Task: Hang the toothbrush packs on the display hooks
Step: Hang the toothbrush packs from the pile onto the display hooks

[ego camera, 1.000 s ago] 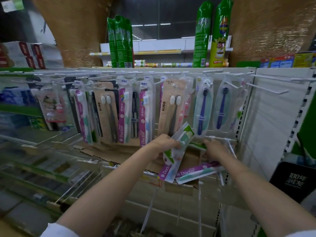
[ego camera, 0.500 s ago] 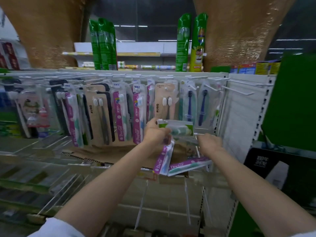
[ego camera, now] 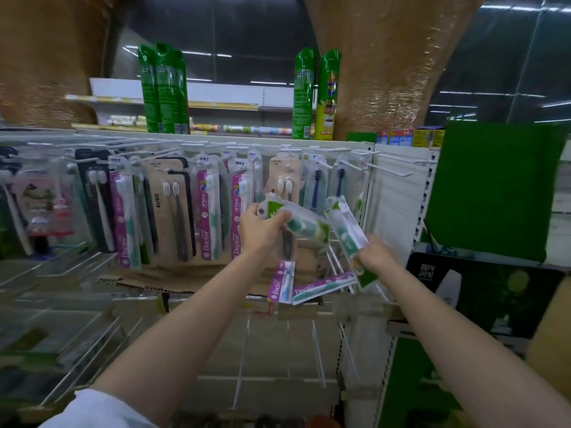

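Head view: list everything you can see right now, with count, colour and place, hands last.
Green packs: at least two, one in each hand, in front of the rack.
Purple Doctor packs: two loose, lying on the lower shelf edge.
Hanging packs: a full row, purple, tan, black and blue, on the top hooks.
Bare hooks: a few, white, right end of the rack.
Spray cans: about five, green, one partly yellow, on the shelf top.
Dark box: one, black, lower right.
Left hand: grips a green pack.
Right hand: grips the other green pack.
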Demonstrator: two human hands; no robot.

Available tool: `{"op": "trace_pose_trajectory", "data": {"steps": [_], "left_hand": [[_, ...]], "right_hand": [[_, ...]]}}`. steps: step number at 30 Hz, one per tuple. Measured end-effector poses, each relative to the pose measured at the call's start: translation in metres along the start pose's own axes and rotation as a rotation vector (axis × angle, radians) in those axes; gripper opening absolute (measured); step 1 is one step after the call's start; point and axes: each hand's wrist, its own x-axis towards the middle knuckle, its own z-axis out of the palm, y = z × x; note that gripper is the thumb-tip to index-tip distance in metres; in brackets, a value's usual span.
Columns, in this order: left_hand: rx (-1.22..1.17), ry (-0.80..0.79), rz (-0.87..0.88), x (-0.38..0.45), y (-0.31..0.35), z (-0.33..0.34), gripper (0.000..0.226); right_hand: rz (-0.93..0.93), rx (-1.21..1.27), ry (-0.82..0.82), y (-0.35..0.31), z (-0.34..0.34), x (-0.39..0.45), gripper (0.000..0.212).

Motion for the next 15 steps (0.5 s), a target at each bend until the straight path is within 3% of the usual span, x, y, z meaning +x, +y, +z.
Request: {"op": "trace_pose_trajectory", "data": {"steps": [5, 9, 15], "left_hand": [[0.0, -0.031, -0.026, -0.006, -0.002, -0.004, 0.014], [-0.004, -0.026, -0.023, -0.008, -0.003, -0.007, 0.021], [0.029, -0.086, 0.022, 0.001, 0.012, -0.006, 0.013]], "right_hand": [[0.047, 0.27, -0.081, 0.0, -0.002, -0.017, 0.042], [0.043, 0.44, -0.146, -0.001, -0.002, -0.028, 0.042], [-0.05, 0.471, -0.235, -0.01, 0.006, -0.035, 0.046]]}}
